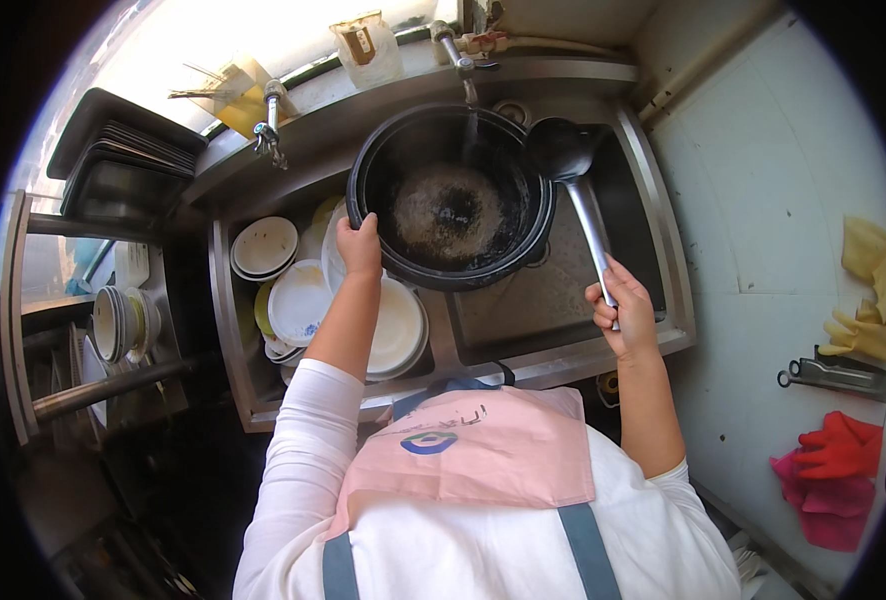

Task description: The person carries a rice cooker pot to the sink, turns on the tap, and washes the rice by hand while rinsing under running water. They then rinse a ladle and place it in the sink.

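Note:
My left hand (360, 244) grips the near-left rim of a large black pot (450, 210), thumb over the edge. The pot sits over the divider of a two-basin steel sink (563, 345), and its inner bottom looks pale and wet. Water appears to run into it from the right faucet (458, 56). In my right hand (624, 307) is the handle of a large metal ladle (563, 146). The ladle's dark bowl is at the pot's right rim; whether they touch is hard to tell. Used plates (300, 300) and bowls (265, 246) fill the left basin.
A second faucet (270, 127) stands on the left of the back ledge, near a clear plastic container (368, 52). Dark trays (128, 165) and stacked bowls (117, 322) occupy a rack at left. Yellow gloves (867, 285) and red gloves (840, 450) hang along the right wall.

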The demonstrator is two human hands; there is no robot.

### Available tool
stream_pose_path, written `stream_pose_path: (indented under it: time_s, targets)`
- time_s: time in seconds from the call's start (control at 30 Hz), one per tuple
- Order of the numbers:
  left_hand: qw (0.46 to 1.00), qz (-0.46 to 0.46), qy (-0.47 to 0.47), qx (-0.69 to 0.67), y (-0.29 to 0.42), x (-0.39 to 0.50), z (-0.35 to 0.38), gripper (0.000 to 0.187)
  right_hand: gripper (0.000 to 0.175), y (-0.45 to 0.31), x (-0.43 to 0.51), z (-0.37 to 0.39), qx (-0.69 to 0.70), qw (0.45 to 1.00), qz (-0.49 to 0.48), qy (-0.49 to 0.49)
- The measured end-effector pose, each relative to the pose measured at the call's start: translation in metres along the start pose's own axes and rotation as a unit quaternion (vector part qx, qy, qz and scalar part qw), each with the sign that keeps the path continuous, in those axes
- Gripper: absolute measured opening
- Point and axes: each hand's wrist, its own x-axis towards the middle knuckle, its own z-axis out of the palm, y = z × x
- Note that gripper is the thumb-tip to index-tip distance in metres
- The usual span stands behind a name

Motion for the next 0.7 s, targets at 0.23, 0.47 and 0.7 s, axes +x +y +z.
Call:
stream_pose_path:
  time_s: [0.23, 0.47, 0.7]
  targets:
    - [0.999, -0.007, 0.005, 0.034, -0.001, 0.002, -0.004, 0.025, 0.036, 0.059, 0.068, -0.059, -0.201, 0.966, 0.031, 0.161]
    - [0.996, 0.006, 0.027, 0.083, 0.006, -0.005, -0.001, 0.029, 0.031, 0.132, 0.161, -0.147, -0.235, 0.933, 0.203, 0.181]
    - [0.993, 0.006, 0.052, 0.11, 0.029, -0.017, 0.015, 0.027, 0.033, 0.128, 0.144, -0.105, -0.856, 0.499, -0.046, 0.129]
